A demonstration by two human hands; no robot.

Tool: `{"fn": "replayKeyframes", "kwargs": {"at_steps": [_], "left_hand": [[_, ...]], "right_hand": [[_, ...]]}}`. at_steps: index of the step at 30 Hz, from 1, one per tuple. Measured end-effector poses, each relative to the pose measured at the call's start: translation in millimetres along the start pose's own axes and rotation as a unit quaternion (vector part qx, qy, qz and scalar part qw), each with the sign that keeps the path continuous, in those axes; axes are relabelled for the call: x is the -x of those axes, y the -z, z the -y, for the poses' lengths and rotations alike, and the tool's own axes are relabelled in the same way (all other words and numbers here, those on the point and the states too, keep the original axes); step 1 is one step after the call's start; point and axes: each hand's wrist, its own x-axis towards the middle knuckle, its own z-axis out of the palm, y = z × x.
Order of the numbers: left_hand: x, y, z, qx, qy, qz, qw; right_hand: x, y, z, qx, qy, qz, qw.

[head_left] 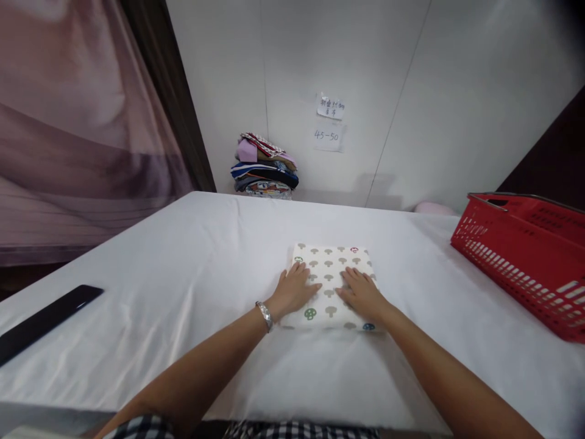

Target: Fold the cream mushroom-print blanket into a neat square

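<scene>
A folded white cloth (329, 299) printed with mushrooms lies flat, its sides roughly squared to the table's front edge. Most of the mushrooms are grey-brown; a few are green, red or blue. On the cloth's left side rests my left hand (295, 289), palm down, fingers stretched out. A silver bracelet (264, 316) circles that wrist. My right hand (362, 294) lies flat on the right side with its fingers spread. Both thumbs point inward over the middle of the cloth, apart from each other. Neither hand grips anything.
The table wears a white, slightly wrinkled cover (183, 274). A red plastic basket (525, 256) stands on the right, and a long black flat object (46, 320) lies on the left. Behind the far edge is a stack of folded fabrics (265, 167); a pink curtain (82, 122) hangs at left.
</scene>
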Motion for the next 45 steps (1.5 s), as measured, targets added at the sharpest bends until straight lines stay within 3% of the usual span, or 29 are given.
{"fn": "replayKeyframes", "kwargs": {"at_steps": [4,6,9,13,24,27,31,36,39,42,44,45], "left_hand": [[-29,3.2,-11,-0.039,0.011,-0.089,0.995],[-39,-3.4,-7,-0.048,0.036,-0.091,0.994],[-45,-15.2,7,-0.033,0.071,-0.079,0.994],[-42,-21.7,17,-0.001,0.092,-0.089,0.992],[-41,-15.7,16,0.013,0.075,-0.117,0.990],[-38,-14.9,19,0.024,0.107,-0.136,0.985],[-36,-12.7,19,0.062,0.139,-0.167,0.974],[-44,0.6,20,0.142,0.208,-0.136,0.958],[-46,7.3,23,0.166,0.233,-0.125,0.950],[-29,0.9,20,0.188,0.239,-0.115,0.946],[-7,-12.3,11,0.210,0.216,-0.107,0.947],[4,-20.1,6,0.224,0.196,-0.103,0.949]], "right_hand": [[-28,17,-3,0.002,-0.033,-0.080,0.996],[-42,15,-14,0.002,-0.066,-0.103,0.993],[-52,1,-33,-0.024,-0.102,-0.086,0.991],[-52,-11,-46,-0.064,-0.098,-0.086,0.989],[-53,-4,-49,-0.163,-0.109,-0.070,0.978],[-33,-1,-52,-0.243,-0.142,-0.078,0.956],[19,-9,-47,-0.353,-0.193,-0.098,0.910],[69,-22,-31,-0.440,-0.216,-0.120,0.863],[68,-18,-38,-0.517,-0.198,-0.121,0.824],[43,4,-66,-0.546,-0.203,-0.136,0.801],[18,25,-89,-0.529,-0.210,-0.209,0.795],[6,34,-101,-0.521,-0.221,-0.272,0.778]]}}
